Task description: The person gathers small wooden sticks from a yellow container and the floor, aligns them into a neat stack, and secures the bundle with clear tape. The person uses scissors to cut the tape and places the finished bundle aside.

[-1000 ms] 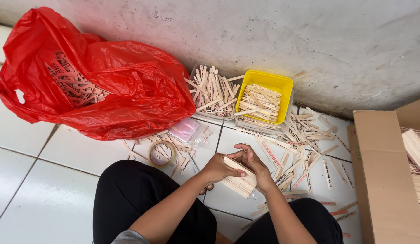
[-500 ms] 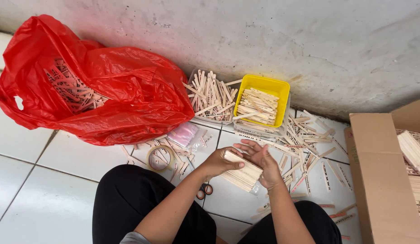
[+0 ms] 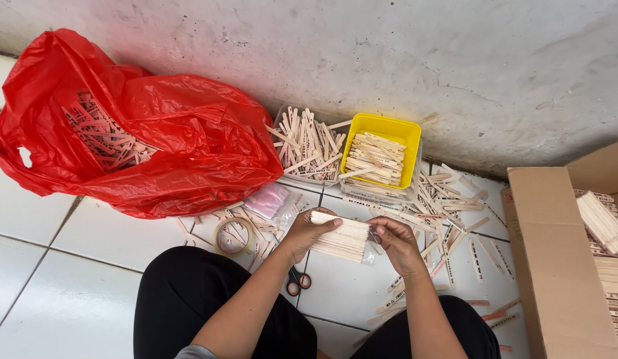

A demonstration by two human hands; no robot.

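Note:
A neat bundle of flat wooden sticks (image 3: 342, 238) is held level above the tiled floor, between my knees. My left hand (image 3: 306, 233) grips its left end, fingers over the top. My right hand (image 3: 397, 242) pinches the right end, where a bit of clear plastic wrap shows. Loose wooden sticks (image 3: 449, 206) lie scattered on the tiles just past my right hand.
A big red plastic bag (image 3: 136, 146) of sticks fills the left. A clear tub of sticks (image 3: 309, 143) and a yellow tub (image 3: 382, 153) stand by the wall. A tape roll (image 3: 232, 236), orange-handled scissors (image 3: 297, 280) and an open cardboard box (image 3: 562, 259) with bundles lie nearby.
The bundle has turned from a slant to nearly level and risen slightly. My hands have shifted out to its two ends.

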